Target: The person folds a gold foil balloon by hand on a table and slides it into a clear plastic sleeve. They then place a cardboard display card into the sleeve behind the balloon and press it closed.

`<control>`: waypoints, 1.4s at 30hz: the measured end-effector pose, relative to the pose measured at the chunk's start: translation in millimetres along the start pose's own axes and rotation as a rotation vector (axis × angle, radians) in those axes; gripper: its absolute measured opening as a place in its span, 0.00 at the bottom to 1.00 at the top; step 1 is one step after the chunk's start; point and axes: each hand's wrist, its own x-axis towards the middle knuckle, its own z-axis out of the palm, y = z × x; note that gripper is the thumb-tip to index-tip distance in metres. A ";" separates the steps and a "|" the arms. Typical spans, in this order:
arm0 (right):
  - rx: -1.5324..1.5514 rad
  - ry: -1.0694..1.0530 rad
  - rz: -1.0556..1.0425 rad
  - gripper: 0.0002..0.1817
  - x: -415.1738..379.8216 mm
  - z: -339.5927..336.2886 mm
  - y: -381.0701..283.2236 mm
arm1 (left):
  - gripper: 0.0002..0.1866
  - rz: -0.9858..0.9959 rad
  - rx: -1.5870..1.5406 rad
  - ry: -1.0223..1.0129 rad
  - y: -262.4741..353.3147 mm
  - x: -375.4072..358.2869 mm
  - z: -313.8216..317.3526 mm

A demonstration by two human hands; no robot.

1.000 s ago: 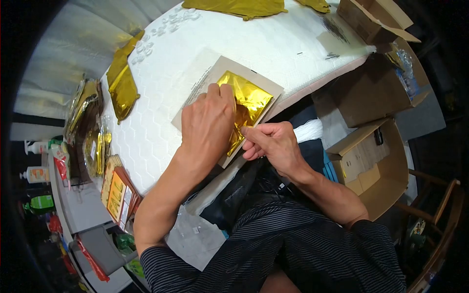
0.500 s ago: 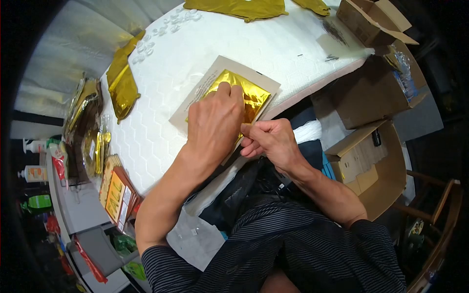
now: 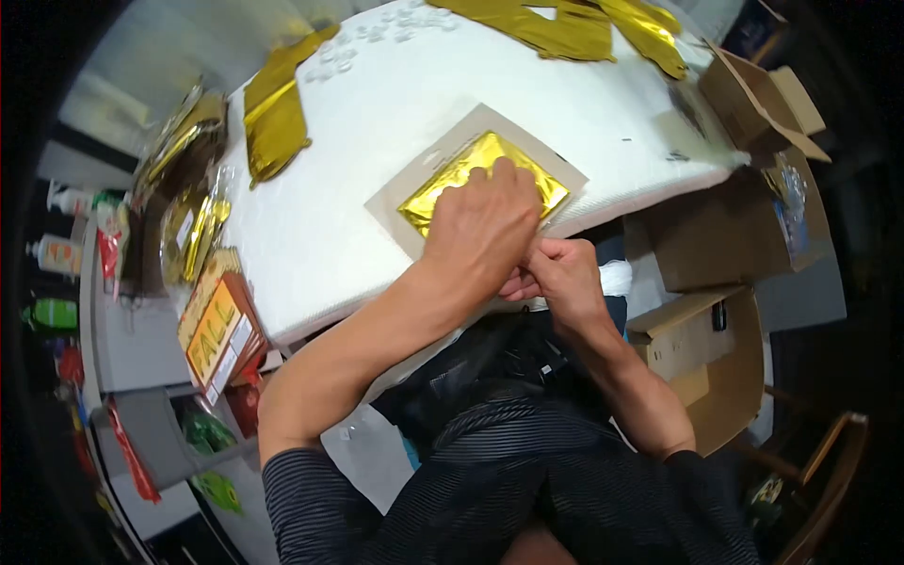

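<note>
A folded gold foil balloon (image 3: 490, 151) lies on a grey-beige backing sheet (image 3: 395, 200) near the table's front edge. My left hand (image 3: 485, 217) rests on the foil, its fingers curled down against it and the thumb hidden. Just beside the left wrist, my right hand (image 3: 568, 275) is closed in a pinch by the near side of the sheet. Its fingertips are partly covered by the left hand, so what they pinch cannot be made out.
Flat gold foil balloons (image 3: 273, 118) lie along the table's back and left. Clear plastic bits (image 3: 372, 36) are scattered behind. Open cardboard boxes (image 3: 725, 221) stand at the right. A stack of FALL signs (image 3: 215, 330) and bagged foil packs (image 3: 188, 231) sit at the left.
My view has shifted, so the table and boxes sit differently in it. My left hand has slid toward the foil's near right side, uncovering more gold at the left. My right hand stays pinched.
</note>
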 end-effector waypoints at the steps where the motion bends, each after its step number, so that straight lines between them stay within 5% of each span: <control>1: -0.007 0.022 0.015 0.18 -2.4 3.0 -1.9 | 0.06 -0.003 -0.019 -0.017 0.4 1.3 2.2; 18: 0.008 0.032 -0.043 0.16 -1.3 12.6 7.8 | 0.06 0.048 -0.082 0.013 0.1 7.7 9.1; 30: 0.104 -0.008 -0.028 0.18 -1.6 11.1 12.1 | 0.09 0.043 -0.288 -0.143 -5.0 -1.7 -3.0; 42: 0.183 0.022 -0.032 0.19 -3.5 13.8 10.1 | 0.10 0.067 -0.120 -0.091 0.4 -16.5 -20.1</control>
